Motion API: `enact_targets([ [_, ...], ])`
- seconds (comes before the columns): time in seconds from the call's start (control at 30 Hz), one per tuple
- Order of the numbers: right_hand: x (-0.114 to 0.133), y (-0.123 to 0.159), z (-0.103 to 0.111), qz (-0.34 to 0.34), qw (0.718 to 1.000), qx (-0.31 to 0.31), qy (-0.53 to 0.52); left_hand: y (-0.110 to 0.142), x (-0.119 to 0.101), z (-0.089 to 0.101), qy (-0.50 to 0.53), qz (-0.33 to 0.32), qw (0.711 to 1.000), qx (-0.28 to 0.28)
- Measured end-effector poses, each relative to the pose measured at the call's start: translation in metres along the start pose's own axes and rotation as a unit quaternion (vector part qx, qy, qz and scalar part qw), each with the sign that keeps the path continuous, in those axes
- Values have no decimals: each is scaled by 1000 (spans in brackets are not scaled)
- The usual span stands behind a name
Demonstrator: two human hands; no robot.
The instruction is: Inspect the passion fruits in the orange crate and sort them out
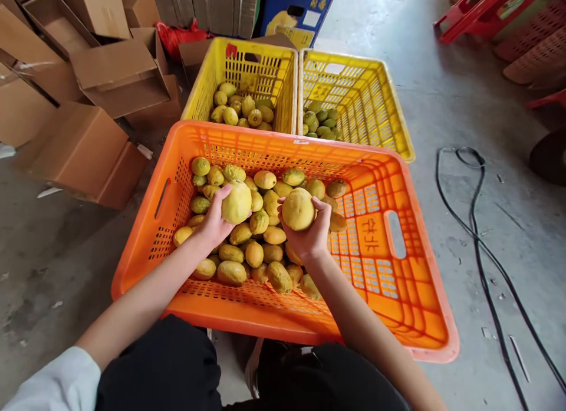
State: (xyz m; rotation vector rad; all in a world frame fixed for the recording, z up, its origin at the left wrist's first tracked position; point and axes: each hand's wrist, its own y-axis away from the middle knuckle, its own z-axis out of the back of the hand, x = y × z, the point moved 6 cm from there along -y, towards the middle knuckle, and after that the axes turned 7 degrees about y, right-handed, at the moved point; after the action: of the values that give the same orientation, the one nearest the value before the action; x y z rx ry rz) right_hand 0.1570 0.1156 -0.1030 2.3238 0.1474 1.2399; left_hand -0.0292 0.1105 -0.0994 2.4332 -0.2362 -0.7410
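My left hand [214,223] is closed around a pale yellow-green fruit [236,202], which looks like a papaya seen end-on. A second yellow papaya [298,209], with a faint crease on its end, rests in the grip of my right hand [315,236]. Both are held apart from each other above a large orange plastic crate [283,324]. Under my hands, many oval papayas [232,273], yellow with green patches, cover the left and middle of the crate floor. My fingers are partly hidden behind the fruit.
Behind the orange crate stand two yellow crates: the left one [194,98] holds yellowish fruit, the right one [400,113] greener fruit. Cardboard boxes [79,151] pile up at left. A blue printed carton [321,7] stands behind. A black cable [475,240] and red stool [477,13] are at right.
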Motion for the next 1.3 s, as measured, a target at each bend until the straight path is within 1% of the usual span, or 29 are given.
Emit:
enact_targets([
  [0.1, -2, 1, 3, -26, 1000, 8, -13, -3, 10, 3, -22, 33, 999, 1],
  [0.17, -3, 3, 2, -46, 999, 13, -11, -3, 13, 3, -31, 41, 999, 13],
  [0.23, -3, 6, -1, -51, 999, 18, 0, -2, 14, 2, -40, 42, 998, 23],
  [0.3, -4, 9, -4, -47, 998, 24, 21, 2, 13, -1, -52, 36, 997, 37],
  [0.43, -8, 13, -4, -58, 996, 35, 53, 11, 6, -11, -73, -14, 993, 95],
  [0.5, -8, 14, -2, -59, 996, 33, 54, 12, 4, -11, -74, -22, 992, 102],
  [0.57, -6, 14, 0, -56, 996, 32, 54, 11, 4, -8, -61, -19, 995, 81],
  [0.67, -2, 14, -4, -42, 997, 43, 48, 7, 5, 0, -28, -12, 999, 21],
  [0.73, -1, 15, -6, -47, 997, 37, 40, 5, 7, 2, -14, 2, 1000, -5],
  [0.87, -8, 15, -6, -107, 994, 8, 23, 6, 12, -3, -1, 51, 999, -14],
  [0.97, -14, 12, -5, -129, 991, 23, 8, 8, 15, -5, 12, 85, 996, -25],
  [1.03, -17, 10, -2, -131, 991, 29, 5, 8, 16, -5, 18, 100, 995, -27],
  [1.13, -18, 7, 2, -120, 992, 17, 23, 8, 16, -5, 23, 109, 993, -27],
  [1.2, -15, 8, 2, -109, 993, 11, 33, 9, 14, -4, 23, 108, 994, -24],
  [1.3, -12, 13, -2, -107, 994, 20, 32, 9, 8, -4, -2, 88, 996, -10],
])
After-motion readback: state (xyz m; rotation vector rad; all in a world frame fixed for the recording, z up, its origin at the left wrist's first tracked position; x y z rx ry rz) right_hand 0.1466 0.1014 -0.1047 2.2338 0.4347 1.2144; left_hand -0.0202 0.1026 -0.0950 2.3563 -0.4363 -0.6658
